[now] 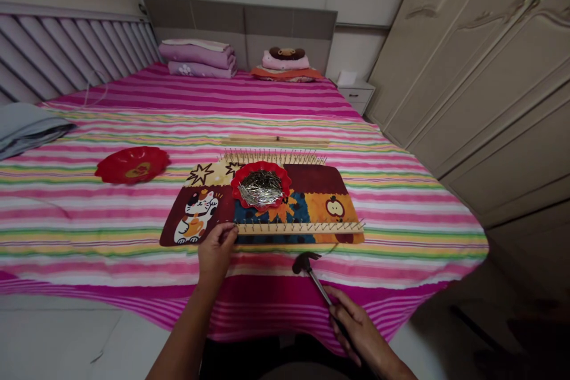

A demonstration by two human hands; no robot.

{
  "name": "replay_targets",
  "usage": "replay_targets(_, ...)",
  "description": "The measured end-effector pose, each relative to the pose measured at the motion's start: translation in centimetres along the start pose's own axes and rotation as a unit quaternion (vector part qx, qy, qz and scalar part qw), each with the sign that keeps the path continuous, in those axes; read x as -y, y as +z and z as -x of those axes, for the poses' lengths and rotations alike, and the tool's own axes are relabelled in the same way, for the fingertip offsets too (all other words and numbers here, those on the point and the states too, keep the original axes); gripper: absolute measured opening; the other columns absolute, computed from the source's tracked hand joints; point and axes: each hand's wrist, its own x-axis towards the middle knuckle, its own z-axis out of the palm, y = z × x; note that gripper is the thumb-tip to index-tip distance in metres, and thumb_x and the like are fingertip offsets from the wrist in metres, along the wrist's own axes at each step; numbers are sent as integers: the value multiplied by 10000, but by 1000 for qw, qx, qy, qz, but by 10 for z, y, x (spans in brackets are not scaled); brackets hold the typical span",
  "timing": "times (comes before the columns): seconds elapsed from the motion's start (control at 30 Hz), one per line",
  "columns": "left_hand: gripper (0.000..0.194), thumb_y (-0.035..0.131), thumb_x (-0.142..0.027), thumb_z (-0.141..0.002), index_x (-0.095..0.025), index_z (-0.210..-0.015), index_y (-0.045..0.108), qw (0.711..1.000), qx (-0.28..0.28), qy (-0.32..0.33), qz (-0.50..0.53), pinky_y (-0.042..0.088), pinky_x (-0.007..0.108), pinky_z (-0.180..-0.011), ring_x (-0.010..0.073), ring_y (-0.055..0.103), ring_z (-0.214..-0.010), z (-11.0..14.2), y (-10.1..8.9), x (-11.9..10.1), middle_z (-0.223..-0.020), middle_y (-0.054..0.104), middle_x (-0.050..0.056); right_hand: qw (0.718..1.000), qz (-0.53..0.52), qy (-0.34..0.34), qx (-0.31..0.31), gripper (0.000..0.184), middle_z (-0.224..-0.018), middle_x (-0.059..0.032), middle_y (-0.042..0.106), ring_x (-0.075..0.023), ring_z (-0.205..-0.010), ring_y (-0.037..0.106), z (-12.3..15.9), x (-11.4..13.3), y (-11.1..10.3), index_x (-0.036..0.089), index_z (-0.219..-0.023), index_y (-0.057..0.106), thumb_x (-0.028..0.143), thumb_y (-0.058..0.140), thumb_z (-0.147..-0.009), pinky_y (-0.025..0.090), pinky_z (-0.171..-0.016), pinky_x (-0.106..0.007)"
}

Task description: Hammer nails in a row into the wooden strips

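Note:
My right hand (pixel 356 323) is wrapped round the handle of a claw hammer (pixel 318 284), its head hanging over the bed's front edge. My left hand (pixel 219 242) has thumb and fingers pinched at the left end of a wooden strip (pixel 298 228); whatever is between the fingertips is too small to make out. A row of nails stands up along this strip, some leaning. Beneath it lies a patterned mat (pixel 196 217) with a cat and an apple. On the mat, a red scalloped dish (pixel 236 184) holds a heap of loose nails (pixel 262 187).
Behind the dish lies another nail-studded strip (pixel 276 158), with plain wooden strips (pixel 276 142) beyond. A second red dish (pixel 132 165) is at left on the striped bed sheet (pixel 84 214). Folded bedding (pixel 200 59) lies near the headboard; a wardrobe (pixel 481 71) stands right.

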Motion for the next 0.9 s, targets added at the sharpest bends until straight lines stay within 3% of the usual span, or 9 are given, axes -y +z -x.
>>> replay_targets(0.17,224,552,-406,-684,-212,-747,644,995,11,85,-44,452,239,-608,138,569,-621,0,3,6,-688,645,-4,1000,6,2,-4,632,-466,118,371,-41,-302,242,13,12,15,164,-1306,421,511,506,-785,157,-267,-129)
replay_targets(0.33,215,532,-384,-704,-207,-761,639,993,-1,105,-50,447,238,-614,134,566,-611,1,5,10,-679,640,-3,998,32,-35,50,579,-511,96,428,-52,-315,296,29,68,47,216,-1338,403,484,478,-831,214,-269,-136)
replay_targets(0.43,211,532,-387,-705,-209,-748,638,994,-4,97,-47,437,228,-581,124,541,-564,1,4,10,-621,613,-16,984,95,-118,97,518,-465,106,409,-67,-310,309,24,105,66,214,-1358,384,418,418,-883,247,-300,-161)
replay_targets(0.53,191,528,-361,-703,-213,-746,640,994,1,99,-47,420,215,-556,116,528,-548,2,4,9,-604,602,-26,952,173,-231,101,405,-517,81,432,-80,-420,373,12,130,84,209,-1286,482,292,422,-894,330,-422,-191)
replay_targets(0.77,180,510,-343,-713,-209,-738,627,993,-4,111,-51,396,211,-548,109,506,-541,2,6,15,-600,578,-30,915,262,-295,86,418,-560,64,472,-109,-491,440,-11,140,108,256,-1308,463,223,407,-896,394,-536,-221)
replay_targets(0.9,173,504,-326,-706,-216,-755,630,993,4,104,-57,402,209,-567,111,515,-558,3,6,17,-620,588,-30,920,265,-273,90,382,-567,59,466,-107,-500,429,-11,137,109,250,-1251,520,214,416,-886,383,-538,-225)
